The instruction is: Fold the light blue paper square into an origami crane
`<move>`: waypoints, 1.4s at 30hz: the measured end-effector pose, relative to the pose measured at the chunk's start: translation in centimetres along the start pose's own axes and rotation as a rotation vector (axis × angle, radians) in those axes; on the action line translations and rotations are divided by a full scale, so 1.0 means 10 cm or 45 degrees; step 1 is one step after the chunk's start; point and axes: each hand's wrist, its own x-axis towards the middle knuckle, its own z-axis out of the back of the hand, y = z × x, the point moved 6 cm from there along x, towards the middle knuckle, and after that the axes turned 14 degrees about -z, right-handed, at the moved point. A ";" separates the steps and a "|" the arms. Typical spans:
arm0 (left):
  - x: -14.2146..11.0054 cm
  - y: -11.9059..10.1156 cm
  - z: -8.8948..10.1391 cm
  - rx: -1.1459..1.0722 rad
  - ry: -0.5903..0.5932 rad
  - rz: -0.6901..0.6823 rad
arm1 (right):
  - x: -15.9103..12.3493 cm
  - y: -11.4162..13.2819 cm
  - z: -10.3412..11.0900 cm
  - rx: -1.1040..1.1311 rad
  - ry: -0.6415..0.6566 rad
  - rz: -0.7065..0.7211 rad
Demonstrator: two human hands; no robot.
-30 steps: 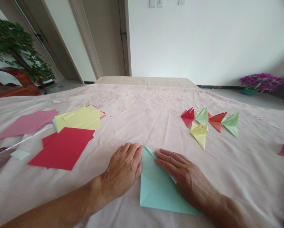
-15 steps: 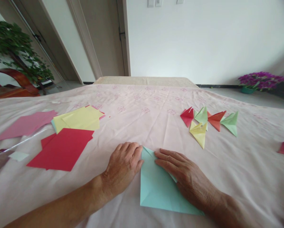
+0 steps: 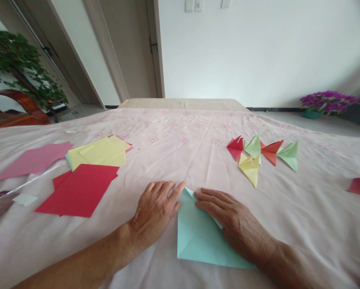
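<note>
I have my right grip (image 3: 232, 216) flat, fingers together, on the folded, pointed turquoise paper sheet (image 3: 195, 237) beneath; my left grip (image 3: 156, 210), thumb and forefinger apart, is at its far corner. Creasing seems underway; next calls for even pressure.

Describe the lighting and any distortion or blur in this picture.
Head view throughout: soft light, no harsh glare on the blue paper; the wall darkens toward the right edge; the door frame leans, suggesting wide-angle distortion; the purple flowers look slightly soft.
</note>
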 end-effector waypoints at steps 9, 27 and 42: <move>0.01 0.00 0.00 0.009 0.008 -0.017 | 0.00 -0.05 -0.01 0.043 -0.039 -0.021; 0.04 0.03 0.03 0.007 -0.029 -0.062 | -0.12 -0.11 0.12 -0.236 -0.248 -0.064; 0.04 0.02 0.03 0.045 -0.047 -0.084 | -0.16 -0.12 0.11 -0.262 -0.224 -0.066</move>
